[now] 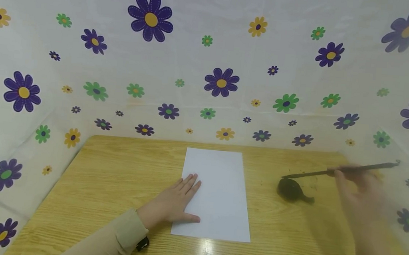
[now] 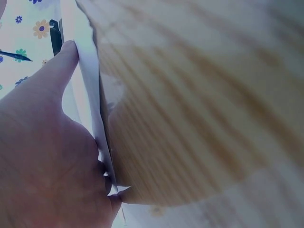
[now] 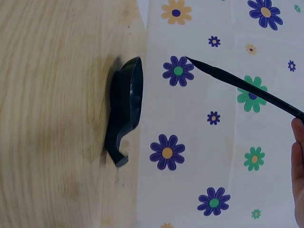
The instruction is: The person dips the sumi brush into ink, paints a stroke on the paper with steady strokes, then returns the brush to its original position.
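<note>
My left hand [image 1: 167,204] lies flat with fingers spread on the left part of a white sheet of paper [image 1: 220,201]. In the left wrist view, that hand's thumb [image 2: 59,66] extends over the sheet. To the right of the paper, my right hand [image 1: 367,208], blurred in the head view, holds a dark ink brush [image 1: 309,174] nearly level. The brush's pointed tip overlaps the far edge of a black ink dish [image 1: 289,189] in the head view. The right wrist view shows the tip raised above the dish [image 3: 124,95], whose short spout-like handle points nearer me.
The wooden table [image 1: 121,177] carries the paper at its middle and the dish on its right. Small dark specks mark the wood by the dish. A white cloth [image 1: 181,53] with printed flowers stands behind and along both sides.
</note>
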`<state>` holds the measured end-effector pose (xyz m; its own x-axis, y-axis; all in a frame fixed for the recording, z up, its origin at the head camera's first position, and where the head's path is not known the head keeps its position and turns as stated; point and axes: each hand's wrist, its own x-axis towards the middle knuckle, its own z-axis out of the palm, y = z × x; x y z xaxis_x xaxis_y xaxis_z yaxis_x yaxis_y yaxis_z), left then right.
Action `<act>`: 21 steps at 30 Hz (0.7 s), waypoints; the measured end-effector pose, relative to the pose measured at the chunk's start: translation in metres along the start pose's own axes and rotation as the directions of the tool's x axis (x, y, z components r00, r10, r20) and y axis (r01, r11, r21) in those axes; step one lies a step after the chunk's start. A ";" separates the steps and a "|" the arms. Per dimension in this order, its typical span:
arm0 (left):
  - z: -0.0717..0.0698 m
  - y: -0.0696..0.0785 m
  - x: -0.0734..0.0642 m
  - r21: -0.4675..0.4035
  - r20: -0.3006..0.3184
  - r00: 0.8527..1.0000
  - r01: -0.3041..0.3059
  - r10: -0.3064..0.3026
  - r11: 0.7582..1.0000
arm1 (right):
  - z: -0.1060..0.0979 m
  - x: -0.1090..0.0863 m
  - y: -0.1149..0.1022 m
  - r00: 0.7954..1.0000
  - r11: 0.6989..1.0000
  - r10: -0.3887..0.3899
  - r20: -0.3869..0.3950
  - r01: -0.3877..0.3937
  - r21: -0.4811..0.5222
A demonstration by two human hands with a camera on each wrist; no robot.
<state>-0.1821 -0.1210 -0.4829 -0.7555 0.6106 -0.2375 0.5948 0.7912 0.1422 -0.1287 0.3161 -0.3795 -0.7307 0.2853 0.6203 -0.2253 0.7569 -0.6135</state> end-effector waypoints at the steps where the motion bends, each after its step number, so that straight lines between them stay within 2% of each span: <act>1: 0.000 0.000 0.000 0.000 0.000 1.000 0.001 -0.001 1.000 | 0.002 0.001 -0.002 1.000 1.000 -0.004 0.002 0.004 0.010; 7: -0.001 0.000 0.000 0.002 0.003 1.000 0.004 -0.004 1.000 | 0.015 0.004 -0.011 0.997 0.997 0.047 0.066 -0.051 0.061; 9: -0.001 0.000 0.000 0.000 0.003 1.000 0.003 -0.003 1.000 | 0.019 0.005 -0.015 0.996 0.998 0.049 0.077 -0.052 0.041; 14: -0.001 0.000 -0.001 0.003 0.003 1.000 0.000 0.000 1.000 | 0.037 0.004 -0.025 0.998 0.996 -0.009 0.060 0.003 0.087; 19: -0.002 0.000 -0.002 -0.003 -0.001 1.000 -0.003 0.003 1.000 | 0.058 0.001 -0.031 0.997 0.971 -0.075 0.017 0.069 0.231; 21: -0.002 0.000 -0.002 -0.007 -0.003 1.000 -0.004 0.004 1.000 | 0.066 0.000 -0.033 0.995 0.961 -0.104 0.004 0.100 0.259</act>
<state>-0.1809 -0.1222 -0.4800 -0.7540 0.6136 -0.2345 0.5956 0.7891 0.1501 -0.1639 0.2521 -0.3919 -0.7057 0.2024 0.6790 -0.4562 0.6034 -0.6540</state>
